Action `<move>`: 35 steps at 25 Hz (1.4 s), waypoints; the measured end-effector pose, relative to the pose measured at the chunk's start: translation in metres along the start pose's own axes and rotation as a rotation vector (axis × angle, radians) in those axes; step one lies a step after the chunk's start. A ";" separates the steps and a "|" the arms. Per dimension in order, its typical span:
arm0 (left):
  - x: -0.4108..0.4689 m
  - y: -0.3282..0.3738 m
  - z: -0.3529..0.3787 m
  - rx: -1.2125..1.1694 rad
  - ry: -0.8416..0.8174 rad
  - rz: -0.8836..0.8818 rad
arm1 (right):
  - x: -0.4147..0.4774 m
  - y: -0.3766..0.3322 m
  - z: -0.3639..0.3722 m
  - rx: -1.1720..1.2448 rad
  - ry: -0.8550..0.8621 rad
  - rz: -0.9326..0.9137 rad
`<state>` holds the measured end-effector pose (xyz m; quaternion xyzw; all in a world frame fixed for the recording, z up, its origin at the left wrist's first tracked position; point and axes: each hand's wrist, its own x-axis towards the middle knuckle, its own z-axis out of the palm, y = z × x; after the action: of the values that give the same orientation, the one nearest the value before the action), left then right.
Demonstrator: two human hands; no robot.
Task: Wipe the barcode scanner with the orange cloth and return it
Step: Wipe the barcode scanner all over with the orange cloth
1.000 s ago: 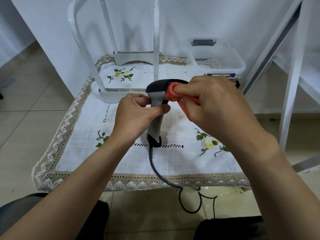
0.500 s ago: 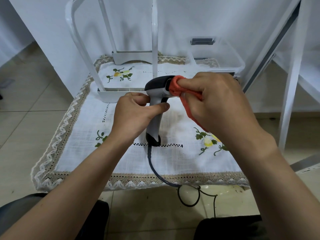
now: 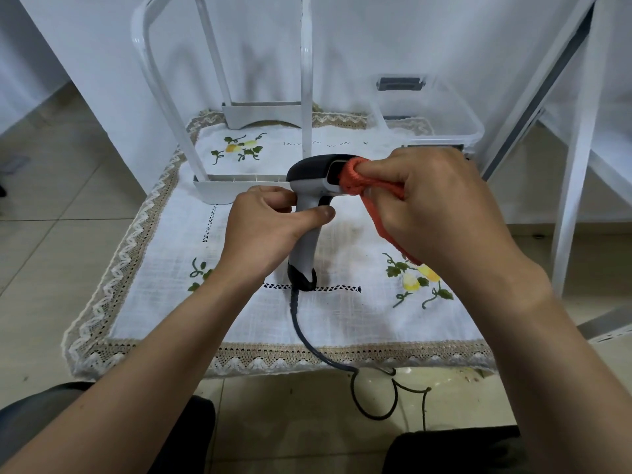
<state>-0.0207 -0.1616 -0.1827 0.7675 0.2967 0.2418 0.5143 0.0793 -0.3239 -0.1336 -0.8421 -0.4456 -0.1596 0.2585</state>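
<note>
Right below us, our knees in dark trousers [image 3: 455,449] sit over pale floor tiles, where a dark cable [image 3: 374,417] lies in a loose loop. From there the cable climbs over the lace edge of an embroidered white tablecloth [image 3: 342,313] and runs up into the foot of the barcode scanner [image 3: 309,237].

We hold the scanner upright over the middle of the tablecloth, with its head pointing to our right. Whether its foot touches the fabric we cannot tell. Our left hand [image 3: 263,230] is wrapped round the handle just under the head, thumb laid across the front. Our right hand [image 3: 434,206] pinches the orange cloth [image 3: 354,177], bunched over the fingertips and pressed against the scanner's front window, with a tail of the cloth hanging down beneath the palm. Our two hands are close together, with only the scanner's head between them.

Just behind the scanner stands a white rack [image 3: 219,191] with tall curved uprights. Farther back on the right, a clear plastic container [image 3: 444,121] sits at the table's far corner, against the white wall.
</note>
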 end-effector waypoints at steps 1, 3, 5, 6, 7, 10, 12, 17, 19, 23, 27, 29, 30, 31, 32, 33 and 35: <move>0.000 0.001 -0.001 -0.005 0.003 0.006 | 0.000 0.000 0.000 0.008 0.026 0.016; 0.001 0.001 -0.002 -0.011 0.003 0.012 | 0.000 -0.001 0.001 -0.005 0.032 0.015; 0.000 0.002 -0.002 -0.014 0.004 0.011 | -0.001 -0.001 0.000 -0.019 -0.025 0.000; 0.000 0.002 -0.002 -0.010 0.005 0.004 | -0.001 0.000 -0.001 -0.018 -0.038 0.006; -0.001 0.002 -0.001 -0.003 0.008 -0.001 | 0.000 0.001 -0.001 -0.008 -0.023 0.020; 0.000 0.002 0.000 -0.018 0.010 0.002 | 0.000 0.000 0.000 0.007 0.061 0.054; 0.000 0.003 -0.002 -0.024 0.013 -0.007 | 0.000 -0.001 0.001 -0.014 0.013 0.046; -0.001 0.005 0.000 -0.030 0.026 -0.024 | 0.000 -0.001 -0.001 0.004 0.037 0.084; 0.000 0.004 0.000 -0.024 0.025 -0.015 | -0.001 -0.003 -0.001 -0.013 0.010 0.080; -0.003 0.007 0.000 -0.032 0.042 -0.049 | -0.001 -0.003 -0.005 0.025 -0.034 0.144; -0.002 0.009 0.000 -0.044 0.052 -0.056 | -0.002 -0.006 -0.004 0.037 -0.056 0.167; -0.002 0.008 0.001 -0.049 0.060 -0.069 | -0.001 -0.005 -0.006 0.091 -0.071 0.203; -0.002 0.007 0.002 -0.053 0.068 -0.080 | -0.001 -0.004 -0.007 0.108 -0.055 0.218; -0.001 0.006 0.002 -0.058 0.074 -0.086 | -0.001 -0.004 -0.008 0.115 -0.050 0.225; 0.000 0.005 0.002 -0.061 0.079 -0.087 | -0.001 -0.004 -0.008 0.119 -0.073 0.233; 0.001 0.004 0.002 -0.057 0.085 -0.084 | 0.000 -0.004 -0.008 0.131 -0.108 0.246; 0.000 0.004 0.002 -0.038 0.088 -0.073 | 0.000 -0.005 -0.008 0.170 -0.135 0.272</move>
<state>-0.0183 -0.1642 -0.1800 0.7349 0.3423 0.2621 0.5235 0.0750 -0.3263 -0.1252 -0.8786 -0.3557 -0.0278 0.3174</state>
